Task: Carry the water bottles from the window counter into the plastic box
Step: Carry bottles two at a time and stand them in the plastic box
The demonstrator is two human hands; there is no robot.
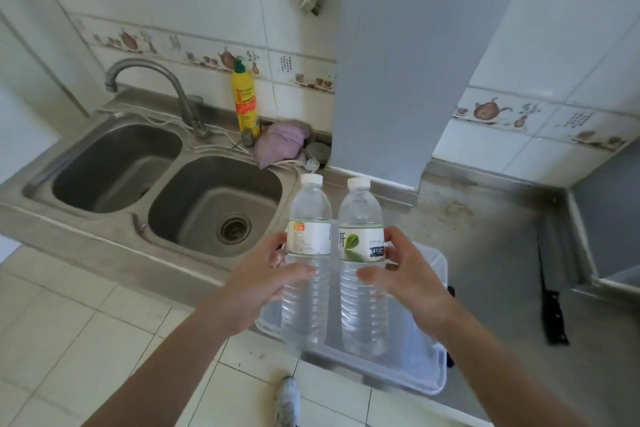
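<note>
Two water bottles are in view, both clear, upright, white-capped and side by side, held above the plastic box (434,374). The left bottle (308,253) carries a white label with an orange mark; the right bottle (363,260) carries a white label with a green leaf. The two bottles stand just beside each other; whether they touch cannot be told.

The left hand (266,274) grips the left bottle at mid-height, fingers (277,246) curled behind the label and thumb across the front. The right hand (412,274) grips the right bottle likewise, its fingers wrapped round the far side and thumb on the near side.

The box, one in number, is translucent and sits on the steel tabletop (485,253) at its front edge, directly below the bottles.

Left of the box: one double-bowl sink (52,163) with one tap (149,80). Behind the sink: one yellow bottle with a green cap (246,104) and one mauve cloth (284,142). To the right on the tabletop lies one dark knife (550,295). One shoe (289,402) shows on the tiled floor below.
</note>
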